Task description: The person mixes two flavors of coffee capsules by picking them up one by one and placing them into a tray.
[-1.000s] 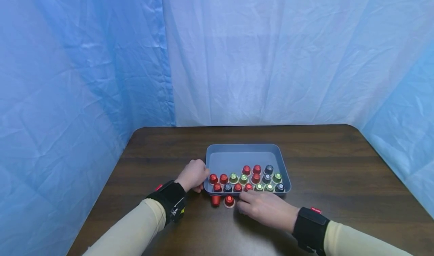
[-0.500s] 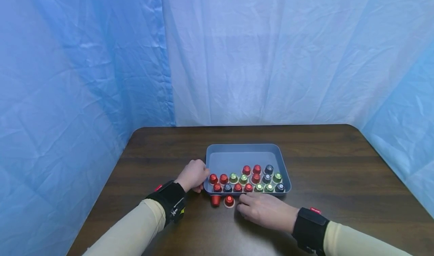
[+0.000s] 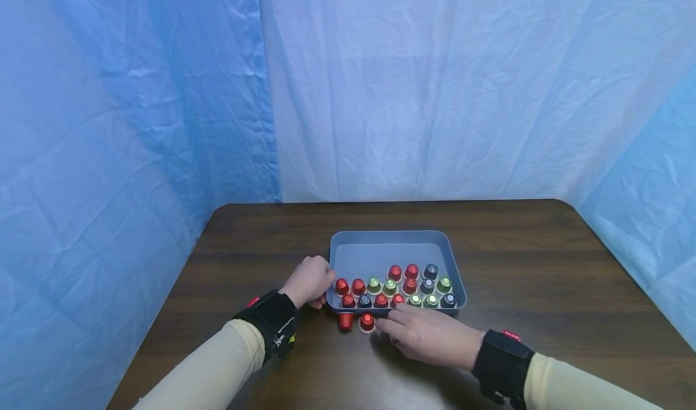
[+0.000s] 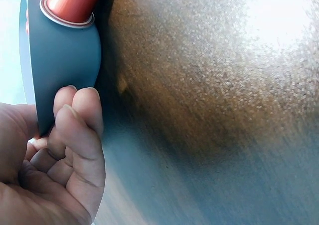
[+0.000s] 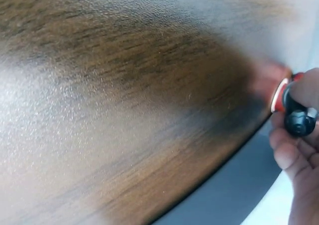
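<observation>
My left hand (image 3: 309, 281) grips the left front corner of a blue-grey tray (image 3: 380, 247); in the left wrist view its fingertips (image 4: 87, 103) press the tray's outer wall. At the tray's front edge my right hand (image 3: 424, 336) holds a dark coffee capsule (image 5: 300, 121), seen between thumb and fingers in the right wrist view but hidden in the head view. Just left of those fingers a red capsule (image 3: 367, 322) stands rim down on the table. Beside it, a second red capsule (image 3: 345, 322) sits against the tray's front wall.
Inside the tray, red capsules (image 3: 358, 287), green capsules (image 3: 374, 285) and dark capsules (image 3: 427, 286) stand in rows toward the front. The tray's back floor is bare. Dark wooden table (image 3: 261, 235) surrounds it, with blue curtains (image 3: 408, 96) behind and at the sides.
My right hand has shifted slightly, its fingers reaching closer to the upright red capsule. The left hand keeps its grip on the tray.
</observation>
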`<action>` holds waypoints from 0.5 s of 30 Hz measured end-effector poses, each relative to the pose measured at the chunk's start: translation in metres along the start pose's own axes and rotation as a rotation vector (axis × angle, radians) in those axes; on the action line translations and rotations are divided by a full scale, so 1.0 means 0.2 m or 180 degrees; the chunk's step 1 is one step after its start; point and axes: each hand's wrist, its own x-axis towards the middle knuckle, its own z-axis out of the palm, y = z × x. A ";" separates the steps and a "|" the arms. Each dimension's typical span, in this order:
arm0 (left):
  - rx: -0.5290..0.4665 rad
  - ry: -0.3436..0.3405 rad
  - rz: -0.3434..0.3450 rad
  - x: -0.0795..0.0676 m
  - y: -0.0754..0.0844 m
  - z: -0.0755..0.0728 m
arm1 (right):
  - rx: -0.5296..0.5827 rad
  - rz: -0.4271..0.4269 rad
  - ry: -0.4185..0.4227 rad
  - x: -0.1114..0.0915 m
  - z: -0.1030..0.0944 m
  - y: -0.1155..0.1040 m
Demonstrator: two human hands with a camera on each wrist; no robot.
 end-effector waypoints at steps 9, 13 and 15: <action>-0.0021 -0.0004 0.0026 0.00 0.00 0.00 | 0.0480 0.0498 -0.0165 -0.01 -0.08 -0.01; -0.0049 -0.0011 0.0027 0.00 0.00 0.00 | 0.0469 0.0491 -0.0093 -0.03 -0.12 -0.01; -0.0053 -0.0016 0.0018 0.00 0.00 0.00 | 0.0427 0.0459 -0.0047 -0.04 -0.13 0.00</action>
